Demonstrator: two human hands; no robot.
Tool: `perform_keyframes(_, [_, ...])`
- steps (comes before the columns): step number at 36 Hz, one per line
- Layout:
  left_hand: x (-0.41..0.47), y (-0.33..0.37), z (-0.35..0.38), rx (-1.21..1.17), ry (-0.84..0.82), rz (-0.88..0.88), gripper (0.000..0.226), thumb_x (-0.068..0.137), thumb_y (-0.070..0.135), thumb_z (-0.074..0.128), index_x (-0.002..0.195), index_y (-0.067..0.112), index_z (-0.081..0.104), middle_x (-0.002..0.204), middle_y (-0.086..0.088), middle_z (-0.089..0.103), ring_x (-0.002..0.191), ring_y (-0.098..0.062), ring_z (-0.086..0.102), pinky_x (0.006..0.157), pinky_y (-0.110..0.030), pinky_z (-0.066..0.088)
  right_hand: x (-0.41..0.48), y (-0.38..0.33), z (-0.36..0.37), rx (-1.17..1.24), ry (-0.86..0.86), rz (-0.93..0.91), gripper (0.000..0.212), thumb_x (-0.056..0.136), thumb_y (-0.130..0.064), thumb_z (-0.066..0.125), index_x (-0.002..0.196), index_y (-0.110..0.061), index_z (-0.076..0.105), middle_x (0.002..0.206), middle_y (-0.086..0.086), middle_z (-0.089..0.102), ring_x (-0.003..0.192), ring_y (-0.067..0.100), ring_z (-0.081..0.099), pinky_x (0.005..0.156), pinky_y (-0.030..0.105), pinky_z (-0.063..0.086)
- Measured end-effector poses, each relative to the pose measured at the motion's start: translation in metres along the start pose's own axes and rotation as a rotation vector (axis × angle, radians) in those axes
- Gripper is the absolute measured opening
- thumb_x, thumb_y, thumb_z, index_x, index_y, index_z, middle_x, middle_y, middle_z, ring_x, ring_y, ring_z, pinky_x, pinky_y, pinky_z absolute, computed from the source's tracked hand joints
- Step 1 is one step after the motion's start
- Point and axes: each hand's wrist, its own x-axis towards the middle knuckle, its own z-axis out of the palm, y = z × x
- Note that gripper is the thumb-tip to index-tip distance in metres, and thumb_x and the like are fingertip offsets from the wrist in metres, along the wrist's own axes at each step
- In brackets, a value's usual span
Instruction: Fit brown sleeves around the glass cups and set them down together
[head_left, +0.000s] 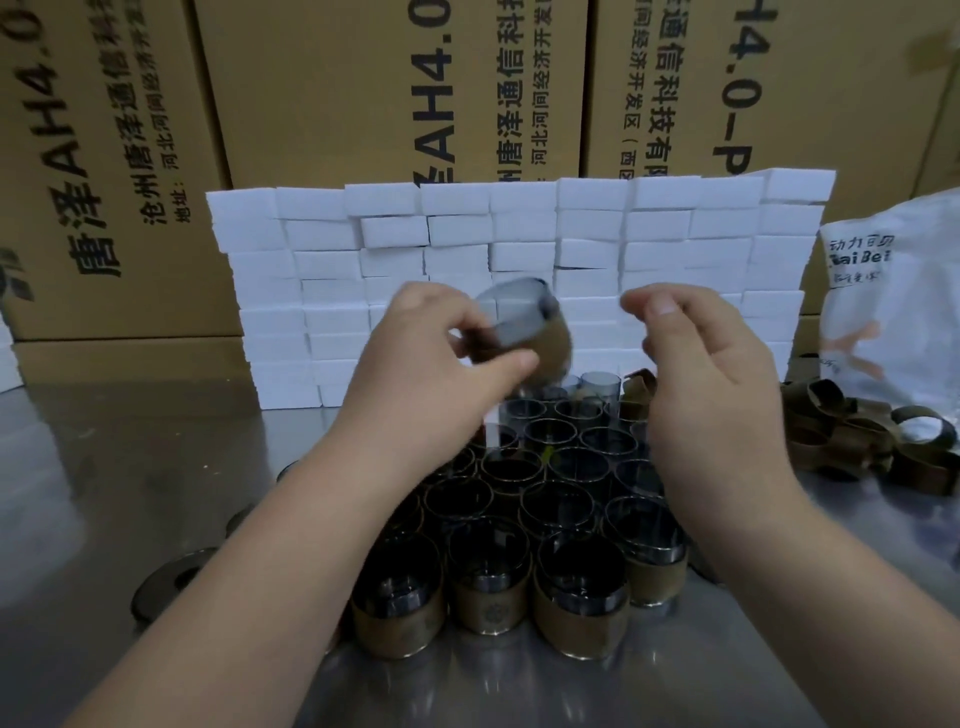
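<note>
My left hand (436, 353) holds a glass cup (524, 317) tilted in the air above the group, with a brown sleeve (553, 356) around its lower part. To its right my right hand (696, 374) hovers with fingers loosely curled and holds nothing; it does not touch the cup. Below both hands, several glass cups with brown sleeves (488, 592) stand packed together on the steel table (104, 467). Bare glass cups (600, 384) stand at the back of the group. Loose brown sleeves (852, 441) lie in a heap at the right.
A wall of stacked white boxes (519, 244) stands just behind the cups, with large cardboard cartons (332, 88) behind it. A white printed bag (893, 291) leans at the right. Dark metal rings (171, 582) lie on the table at the left.
</note>
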Motion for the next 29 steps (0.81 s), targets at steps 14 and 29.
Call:
perform_keyframes(14, [0.127,-0.111,0.026,0.535,-0.163,-0.264,0.029,0.091,0.026,0.053,0.065,0.014,0.048,0.06,-0.003,0.046,0.054,-0.017,0.042,0.045,-0.025,0.027,0.03,0.054,-0.064,-0.275,-0.128,0.091,0.03,0.069,-0.054,0.051,0.081,-0.033,0.07,0.071,-0.001,0.067,0.057,0.021,0.059,0.043,0.027,0.043])
perform_keyframes(29, [0.145,-0.171,0.103,0.819,-0.689,-0.258,0.035,0.098,0.027,0.04,0.118,0.008,0.061,0.109,-0.013,0.061,0.095,-0.025,0.053,0.081,-0.031,0.041,0.125,0.204,-0.13,-0.979,-0.189,0.216,0.015,0.076,-0.046,0.058,0.066,-0.036,0.062,0.063,-0.009,0.061,0.058,0.02,0.058,0.057,0.033,0.048])
